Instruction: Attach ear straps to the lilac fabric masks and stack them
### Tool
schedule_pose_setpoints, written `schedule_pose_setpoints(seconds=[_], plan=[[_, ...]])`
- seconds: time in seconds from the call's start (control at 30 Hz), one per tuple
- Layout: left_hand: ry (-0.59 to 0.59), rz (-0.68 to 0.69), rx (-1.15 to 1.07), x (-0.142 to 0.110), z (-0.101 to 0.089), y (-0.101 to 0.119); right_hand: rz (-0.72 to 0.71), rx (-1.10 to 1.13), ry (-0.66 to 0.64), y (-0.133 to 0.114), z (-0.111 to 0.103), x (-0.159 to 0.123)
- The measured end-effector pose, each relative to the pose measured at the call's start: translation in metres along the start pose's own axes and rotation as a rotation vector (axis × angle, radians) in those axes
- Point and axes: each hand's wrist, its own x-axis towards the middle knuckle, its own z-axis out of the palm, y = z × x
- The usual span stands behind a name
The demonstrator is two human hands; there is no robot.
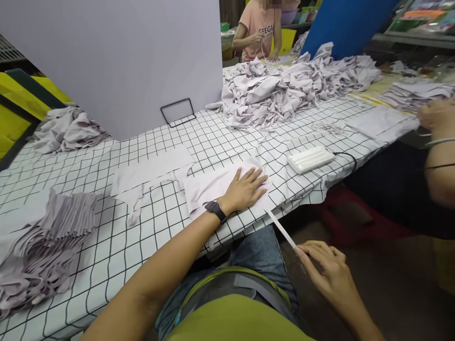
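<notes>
My left hand (245, 190) lies flat with fingers spread on a pale pinkish-white fabric piece (209, 184), pressing it to the table. Beyond the table's front edge, my right hand (325, 265) pinches the end of a narrow white strip (281, 228). The strip stretches taut from the fabric's near right corner to my fingertips. Left of this piece lies another flat fabric piece (152, 168), with a loose narrow tail (135, 208) hanging toward me. A white rectangular device with a black cable (311, 159) sits right of my left hand.
A checked cloth (170, 237) covers the table. At the left is a folded fabric stack (50, 246); a large fabric heap (277, 90) lies behind. A pale upright panel (117, 61) stands at the back left. One co-worker (261, 31) is across; another's arm (442, 142) is at right.
</notes>
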Motion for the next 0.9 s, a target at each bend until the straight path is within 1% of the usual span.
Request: schedule_pose_setpoints(seconds=[0.07, 0.17, 0.23, 0.3, 0.4, 0.53, 0.63, 0.7, 0.73, 0.83, 0.9], plan=[[-0.012, -0.008, -0.007, 0.001, 0.000, 0.000, 0.107, 0.076, -0.079, -0.003, -0.009, -0.009], [-0.021, -0.018, -0.014, 0.002, 0.000, -0.001, 0.356, 0.261, -0.246, -0.011, -0.023, -0.022], [-0.017, -0.021, -0.016, 0.003, 0.001, -0.002, 0.495, 0.420, -0.311, -0.017, -0.030, -0.028], [-0.016, -0.022, -0.018, 0.003, 0.001, -0.002, 0.601, 0.595, -0.318, -0.020, -0.036, -0.033], [-0.015, -0.022, -0.018, 0.003, 0.000, -0.002, 0.711, 0.779, -0.261, -0.021, -0.044, -0.037], [-0.017, -0.026, -0.013, 0.002, -0.001, -0.002, 0.747, 0.858, -0.231, -0.024, -0.058, -0.038], [-0.015, -0.025, -0.014, 0.002, 0.000, -0.002, 0.768, 0.829, -0.162, -0.031, -0.071, -0.036], [-0.010, -0.021, -0.016, 0.002, 0.000, -0.002, 0.754, 0.811, -0.129, -0.035, -0.080, -0.035], [-0.009, -0.020, -0.017, 0.002, 0.000, -0.002, 0.737, 0.809, -0.137, -0.036, -0.084, -0.035], [-0.015, -0.025, -0.024, 0.003, 0.001, -0.003, 0.699, 0.784, -0.216, -0.036, -0.093, -0.034], [-0.030, -0.034, -0.051, 0.004, 0.000, -0.003, 0.704, 0.773, -0.194, -0.037, -0.096, -0.031]])
